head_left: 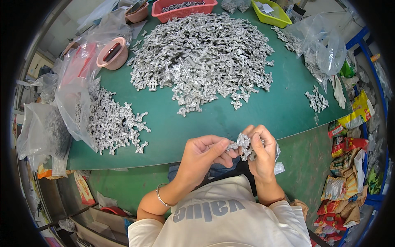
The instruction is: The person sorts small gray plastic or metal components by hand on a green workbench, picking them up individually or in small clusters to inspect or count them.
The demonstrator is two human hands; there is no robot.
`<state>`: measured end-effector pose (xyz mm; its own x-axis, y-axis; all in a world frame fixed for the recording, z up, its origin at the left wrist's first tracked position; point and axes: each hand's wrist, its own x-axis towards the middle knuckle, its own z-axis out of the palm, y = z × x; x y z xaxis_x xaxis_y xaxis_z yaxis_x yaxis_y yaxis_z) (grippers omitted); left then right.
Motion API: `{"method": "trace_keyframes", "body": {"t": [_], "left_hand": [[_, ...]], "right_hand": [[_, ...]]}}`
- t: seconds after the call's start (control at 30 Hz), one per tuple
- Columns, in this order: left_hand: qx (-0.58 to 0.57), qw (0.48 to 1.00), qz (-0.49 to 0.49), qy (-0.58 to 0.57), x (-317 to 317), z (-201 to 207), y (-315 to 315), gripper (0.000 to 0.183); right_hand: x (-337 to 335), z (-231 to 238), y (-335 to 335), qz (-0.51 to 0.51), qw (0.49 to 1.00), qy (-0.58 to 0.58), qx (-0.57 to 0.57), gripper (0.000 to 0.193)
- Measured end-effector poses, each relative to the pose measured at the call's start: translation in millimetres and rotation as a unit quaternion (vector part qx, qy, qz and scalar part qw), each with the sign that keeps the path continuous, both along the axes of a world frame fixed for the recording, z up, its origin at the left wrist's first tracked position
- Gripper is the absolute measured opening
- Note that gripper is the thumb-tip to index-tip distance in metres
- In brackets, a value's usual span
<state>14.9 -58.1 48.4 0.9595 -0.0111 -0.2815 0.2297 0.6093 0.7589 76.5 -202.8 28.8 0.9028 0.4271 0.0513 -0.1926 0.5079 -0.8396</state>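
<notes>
Several small silvery cast-metal pieces (243, 142) are held between my two hands, just off the near edge of the green table (173, 127). My left hand (205, 154) pinches one piece by its end between thumb and fingertips. My right hand (263, 153) is closed around the others, thumb across them; its fingers partly hide how many there are. Beyond my hands a big heap of similar cast-metal pieces (201, 53) spreads over the middle of the table.
At the left, a smaller pile (115, 123) spills beside clear plastic bags (74, 107). A pink bowl (117, 61) holds a dark red object. Pink (164, 15) and yellow (282, 19) baskets stand at the back. A small cluster (316, 100) and a white glove (338, 92) lie right.
</notes>
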Motion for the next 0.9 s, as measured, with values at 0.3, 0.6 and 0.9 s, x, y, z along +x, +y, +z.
{"method": "trace_keyframes", "body": {"t": [0.3, 0.6, 0.9], "left_hand": [[-0.050, 0.999, -0.013, 0.007, 0.9, -2.1, -0.8, 0.020], [-0.030, 0.999, -0.017, -0.009, -0.1, -3.1, -5.6, 0.018], [-0.031, 0.998, -0.050, -0.017, -2.0, -5.1, -4.8, 0.019]], "right_hand": [[-1.0, 1.0, 0.0, 0.007, 1.000, 0.015, 0.013, 0.019], [-0.6, -1.0, -1.1, 0.015, 0.999, -0.017, 0.049, 0.019], [-0.9, -0.9, -2.2, 0.020, 0.998, -0.022, 0.055, 0.021]]}}
